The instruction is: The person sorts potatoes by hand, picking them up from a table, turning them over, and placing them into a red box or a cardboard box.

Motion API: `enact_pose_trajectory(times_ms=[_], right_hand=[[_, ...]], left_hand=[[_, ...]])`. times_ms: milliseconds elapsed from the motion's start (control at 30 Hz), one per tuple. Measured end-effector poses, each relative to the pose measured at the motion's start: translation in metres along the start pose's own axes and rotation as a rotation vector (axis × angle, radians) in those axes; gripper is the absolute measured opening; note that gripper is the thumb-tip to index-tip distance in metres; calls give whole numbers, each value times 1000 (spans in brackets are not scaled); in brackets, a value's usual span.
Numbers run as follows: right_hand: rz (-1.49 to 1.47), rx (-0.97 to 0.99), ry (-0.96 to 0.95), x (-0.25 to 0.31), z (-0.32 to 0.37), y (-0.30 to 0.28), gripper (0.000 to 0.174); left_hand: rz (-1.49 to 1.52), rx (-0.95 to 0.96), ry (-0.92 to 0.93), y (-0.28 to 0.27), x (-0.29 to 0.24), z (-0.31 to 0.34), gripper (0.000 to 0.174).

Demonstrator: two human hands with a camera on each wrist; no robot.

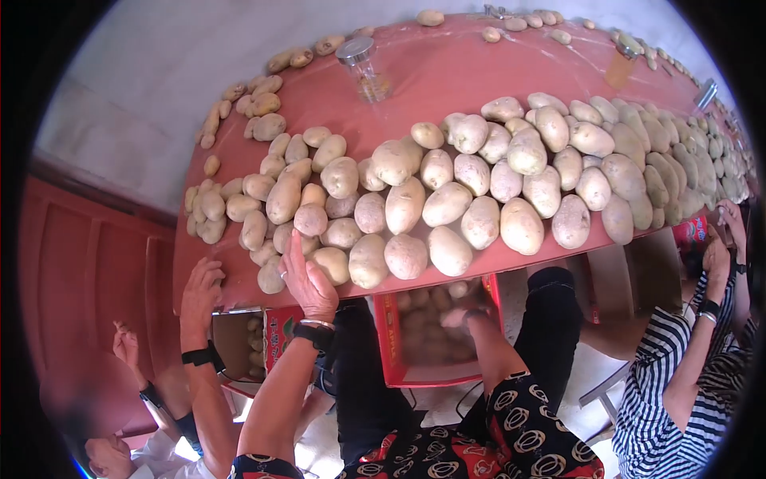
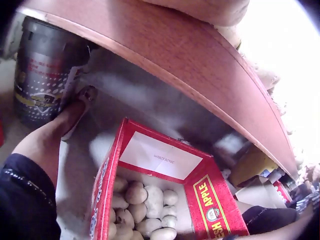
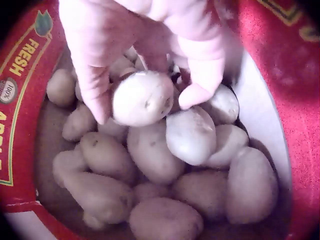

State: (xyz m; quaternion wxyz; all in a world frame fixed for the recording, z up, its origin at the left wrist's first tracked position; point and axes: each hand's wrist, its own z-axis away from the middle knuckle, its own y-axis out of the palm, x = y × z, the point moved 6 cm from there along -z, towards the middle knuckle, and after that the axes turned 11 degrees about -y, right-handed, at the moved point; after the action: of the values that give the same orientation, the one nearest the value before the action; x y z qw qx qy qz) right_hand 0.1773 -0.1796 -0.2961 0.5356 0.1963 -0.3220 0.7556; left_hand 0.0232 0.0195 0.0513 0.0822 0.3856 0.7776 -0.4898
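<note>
Down in a red apple carton (image 1: 388, 339), below the table edge, my right hand (image 3: 150, 30) grips a pale potato (image 3: 143, 98) between thumb and fingers. More potatoes (image 3: 155, 152) lie under and around it in the carton. My left hand (image 1: 309, 281) rests at the table's near edge, fingers straight, beside a heap of potatoes (image 1: 403, 205). A round potato (image 1: 310, 219) sits right by its fingertips.
The red table (image 1: 447, 68) carries a glass jar (image 1: 363, 68) with a metal lid. Other people's hands (image 1: 201, 291) are at the left, and a person in a striped shirt (image 1: 654, 375) is at the right. A dark bucket (image 2: 42, 75) stands under the table.
</note>
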Motion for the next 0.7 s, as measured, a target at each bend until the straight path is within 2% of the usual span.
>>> enact_pose_trajectory(times_ms=[100, 133, 200, 233, 300, 333, 400, 467, 600, 667, 700], right_hand=[[-506, 205, -71, -18, -25, 26, 41], [-367, 50, -67, 10, -11, 18, 63], [-269, 223, -252, 76, 39, -5, 62], [-252, 216, -249, 105, 69, -19, 62], [-147, 186, -458, 166, 134, -42, 56], [-132, 179, -454, 181, 158, -48, 56], [-491, 141, -717, 218, 204, -66, 54], [-493, -7, -806, 226, 226, -87, 48], [-404, -295, -793, 232, 249, -136, 55], [-440, -459, -952, 254, 261, -161, 58], [-357, -537, -1023, 264, 266, -175, 57]], left_hand=[[16, 14, -5, 1, 2, 2, 54], [32, 8, -9, 2, 2, 3, 54], [12, 4, -8, 0, 3, 1, 54], [15, 7, -8, 0, 4, 2, 54], [38, -4, -7, -1, 4, 2, 53], [48, -6, 9, -2, 3, 1, 53], [72, -28, -6, -3, 2, 2, 52], [45, -21, 15, -2, 5, 3, 51], [63, -30, 9, -4, 6, 4, 52], [65, -37, -13, 4, 18, 4, 50], [144, -9, 22, 10, 12, 3, 50]])
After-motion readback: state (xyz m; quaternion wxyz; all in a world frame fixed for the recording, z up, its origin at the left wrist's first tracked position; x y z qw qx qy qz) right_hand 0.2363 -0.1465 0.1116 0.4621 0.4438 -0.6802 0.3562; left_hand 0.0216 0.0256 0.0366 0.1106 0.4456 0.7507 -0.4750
